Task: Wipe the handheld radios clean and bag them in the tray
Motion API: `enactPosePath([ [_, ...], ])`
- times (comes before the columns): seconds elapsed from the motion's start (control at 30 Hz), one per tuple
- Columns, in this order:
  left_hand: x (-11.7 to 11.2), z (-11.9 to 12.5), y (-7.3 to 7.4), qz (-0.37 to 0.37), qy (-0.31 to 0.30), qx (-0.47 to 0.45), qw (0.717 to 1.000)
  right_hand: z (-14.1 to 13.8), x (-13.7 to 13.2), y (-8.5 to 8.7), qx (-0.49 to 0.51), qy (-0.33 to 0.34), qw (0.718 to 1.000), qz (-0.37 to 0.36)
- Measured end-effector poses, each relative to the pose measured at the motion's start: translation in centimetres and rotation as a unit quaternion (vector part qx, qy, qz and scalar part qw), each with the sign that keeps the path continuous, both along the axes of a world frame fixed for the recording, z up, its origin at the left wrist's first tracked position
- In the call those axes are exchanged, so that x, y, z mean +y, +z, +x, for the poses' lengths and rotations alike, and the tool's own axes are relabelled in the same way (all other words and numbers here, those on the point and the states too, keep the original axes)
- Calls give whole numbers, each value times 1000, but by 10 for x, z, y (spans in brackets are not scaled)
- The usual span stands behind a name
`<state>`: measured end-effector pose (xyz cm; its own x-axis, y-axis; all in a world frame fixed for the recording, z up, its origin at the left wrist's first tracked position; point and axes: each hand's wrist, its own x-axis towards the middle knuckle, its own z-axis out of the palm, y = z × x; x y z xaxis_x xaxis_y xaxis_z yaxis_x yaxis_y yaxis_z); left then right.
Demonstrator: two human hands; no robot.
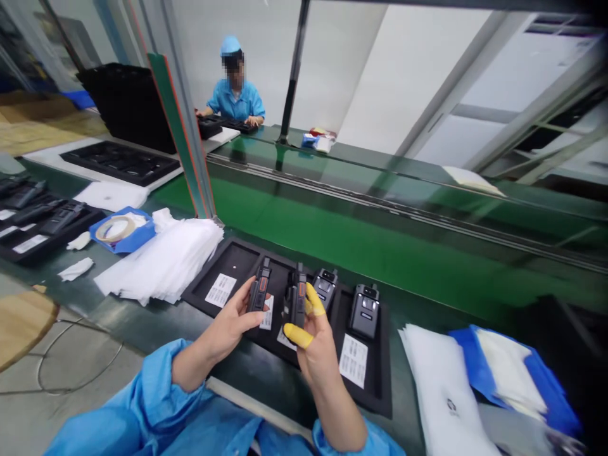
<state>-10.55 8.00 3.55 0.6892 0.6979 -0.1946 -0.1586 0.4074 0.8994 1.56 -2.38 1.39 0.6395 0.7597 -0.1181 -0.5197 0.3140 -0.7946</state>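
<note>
My left hand (232, 316) is closed around a black handheld radio (259, 288), held on edge with an orange side button showing. A second black handheld radio (298, 296), also with an orange side button, is gripped in my right hand (317, 342), whose thumb and a finger wear yellow finger cots. Both radios are above a black foam tray (386, 380). Two more radios lie in it: one partly behind my right hand (325, 286), another further right (365, 311). White label sheets (353, 361) lie in the tray's compartments.
White plastic bags (161, 263) are stacked left of the tray, more bags (441, 392) right. A blue box (122, 229) holds a tape roll. Another radio tray (38, 234) is far left. Past the green belt (332, 215), a co-worker (235, 98) handles black trays. A post (183, 126) rises front left.
</note>
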Motion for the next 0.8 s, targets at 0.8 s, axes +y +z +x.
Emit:
enactPosePath([
  [0.8,-9,10,-6,-45,-48,-18,998,-10,-9,3,-1,-7,999,-34],
])
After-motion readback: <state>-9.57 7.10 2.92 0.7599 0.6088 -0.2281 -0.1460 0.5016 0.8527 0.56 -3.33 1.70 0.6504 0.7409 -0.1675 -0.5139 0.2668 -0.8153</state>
